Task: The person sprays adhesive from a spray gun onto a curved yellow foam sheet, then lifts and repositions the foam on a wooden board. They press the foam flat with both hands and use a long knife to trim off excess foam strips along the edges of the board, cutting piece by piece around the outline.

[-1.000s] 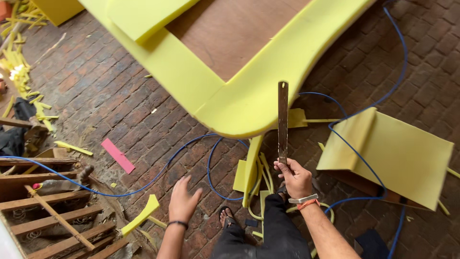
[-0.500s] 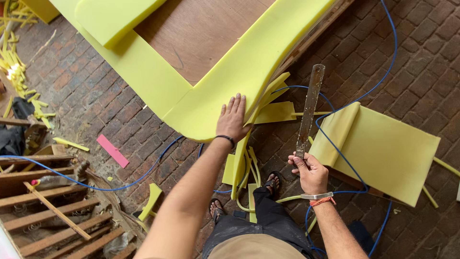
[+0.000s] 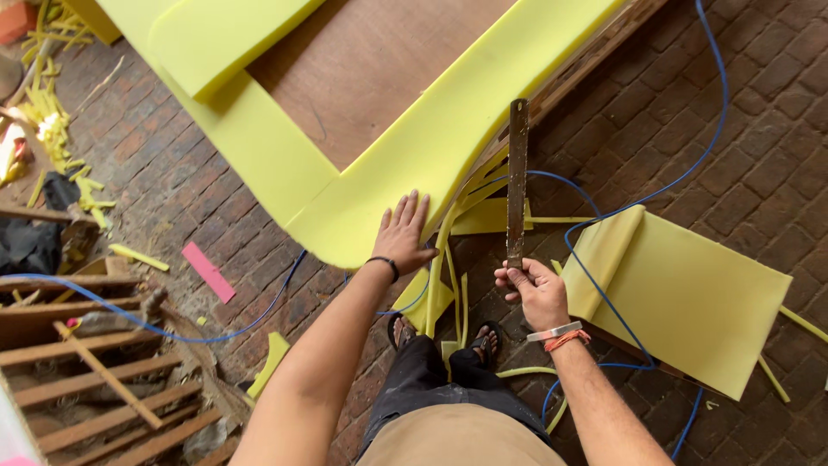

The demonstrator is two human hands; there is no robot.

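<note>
Nearest the camera, the person stood in dark trousers and sandals (image 3: pixel 487 341) on a brick floor (image 3: pixel 690 129), with thin foam strips (image 3: pixel 453 285) lying about the feet. The right hand (image 3: pixel 535 289) was closed around the lower end of a long, rusty blade (image 3: pixel 517 181), held upright with its tip pointing away, just beside the curved edge of the foam. The left hand (image 3: pixel 404 233) lay open, palm down and fingers spread, flat on the rounded corner of the big yellow foam (image 3: pixel 379 185).

That foam sat on a brown board (image 3: pixel 379 69) as a broad border, and its outer corner already looked cut to a smooth curve. Judging by the offcuts under that edge, a good part of the trimming was done. The blade was not in the foam, so what remained of the edge could not be told. A looser foam slab (image 3: pixel 216 34) rested across the far side of the border.

To the right, a folded foam sheet (image 3: pixel 690 293) lay on the bricks with a blue hose (image 3: pixel 604 207) looping over it and on across the floor. To the left lay a pink strip (image 3: pixel 207 272), a wooden frame (image 3: pixel 78 362) and, further off, a scatter of yellow scraps (image 3: pixel 52 129).

No container showed anywhere; the scraps lay loose on the floor.
</note>
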